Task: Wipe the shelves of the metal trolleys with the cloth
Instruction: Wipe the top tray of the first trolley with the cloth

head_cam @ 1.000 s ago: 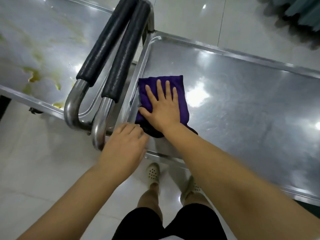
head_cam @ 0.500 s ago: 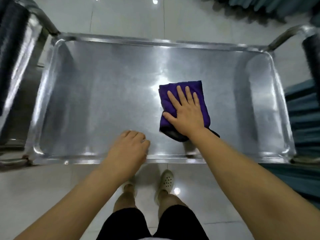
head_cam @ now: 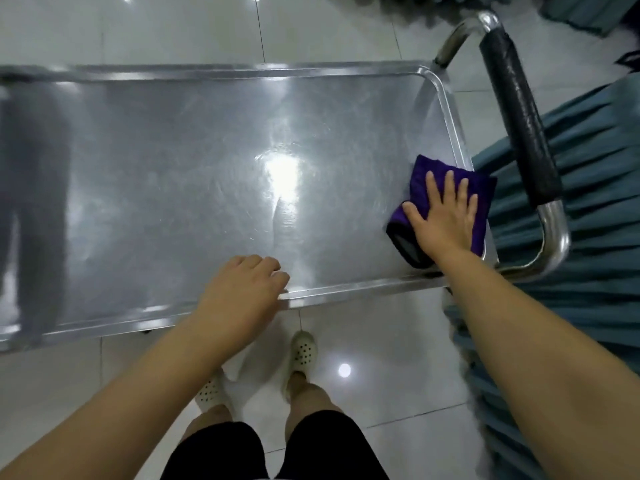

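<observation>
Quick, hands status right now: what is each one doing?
Left hand: fingers curled over the shelf's near rim; a real grip cannot be told.
Right hand: open, flat, pressing the cloth.

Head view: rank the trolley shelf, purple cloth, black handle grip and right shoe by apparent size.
1. trolley shelf
2. purple cloth and black handle grip, too close to rank
3. right shoe, though farther away

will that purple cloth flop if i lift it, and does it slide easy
Probably floppy: the purple cloth is a soft folded pad bending over the shelf rim, so it would likely sag and unfold. It likely slides easily on the shiny steel under the flat right hand. It looks light.
</observation>
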Demonstrator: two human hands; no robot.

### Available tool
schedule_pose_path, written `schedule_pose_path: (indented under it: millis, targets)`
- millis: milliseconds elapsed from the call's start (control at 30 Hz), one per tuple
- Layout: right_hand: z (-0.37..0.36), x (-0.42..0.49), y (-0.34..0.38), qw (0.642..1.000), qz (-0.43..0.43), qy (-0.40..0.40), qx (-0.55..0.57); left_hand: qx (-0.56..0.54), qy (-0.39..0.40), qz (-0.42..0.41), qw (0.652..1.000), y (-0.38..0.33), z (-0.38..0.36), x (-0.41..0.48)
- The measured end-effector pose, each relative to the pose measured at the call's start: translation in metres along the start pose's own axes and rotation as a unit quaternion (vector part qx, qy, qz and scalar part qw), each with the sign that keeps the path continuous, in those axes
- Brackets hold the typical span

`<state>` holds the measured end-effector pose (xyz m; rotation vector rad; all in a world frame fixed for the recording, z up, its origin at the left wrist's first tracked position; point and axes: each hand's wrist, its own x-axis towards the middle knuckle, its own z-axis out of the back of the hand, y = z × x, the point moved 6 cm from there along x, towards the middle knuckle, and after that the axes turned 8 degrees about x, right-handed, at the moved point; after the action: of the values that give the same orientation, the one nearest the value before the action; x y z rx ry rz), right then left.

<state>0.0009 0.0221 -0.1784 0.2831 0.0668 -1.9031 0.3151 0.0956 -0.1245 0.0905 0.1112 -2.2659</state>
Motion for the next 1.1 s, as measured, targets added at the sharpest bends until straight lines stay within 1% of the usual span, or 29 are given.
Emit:
schedule_pose_path:
  millis: [67,167,233,300,467,567,633,767,900,1000,1100]
  targets:
    - [-0.004,-0.013,0.007,0.999,-0.046,0.002,0.013,-0.004,-0.002,0.02,1.0,0.017,0.002,-0.017]
    - [-0.013,-0.037,0.037,0.994,-0.105,0.002,0.038,0.007,0.005,0.075,0.997,0.061,0.005,-0.048]
    - [-0.021,-0.052,0.071,0.993,-0.112,0.0,0.039,0.013,-0.013,0.11,0.994,0.096,0.012,-0.073]
    - [-0.03,-0.066,0.114,0.995,-0.096,-0.003,0.03,0.024,-0.041,0.141,0.989,0.132,0.022,-0.101]
    - [-0.058,-0.103,0.241,1.0,-0.01,0.001,0.016,0.053,-0.13,0.23,0.963,0.228,0.034,-0.183]
    - [-0.075,-0.127,0.32,0.999,0.048,0.007,0.01,0.083,-0.188,0.252,0.946,0.275,0.039,-0.23]
    - [-0.085,-0.144,0.37,0.996,0.091,0.013,0.004,0.098,-0.205,0.258,0.939,0.296,0.038,-0.254]
    - [-0.102,-0.18,0.457,0.982,0.185,0.037,0.002,0.13,-0.224,0.213,0.942,0.312,0.026,-0.275]
    - [-0.118,-0.225,0.52,0.953,0.292,0.082,0.002,0.072,-0.269,0.225,0.934,0.322,0.026,-0.28]
    - [-0.129,-0.263,0.549,0.924,0.365,0.113,-0.015,0.082,-0.252,0.229,0.937,0.321,0.026,-0.28]
    - [-0.134,-0.288,0.556,0.905,0.408,0.118,-0.031,0.079,-0.242,0.231,0.939,0.318,0.03,-0.28]
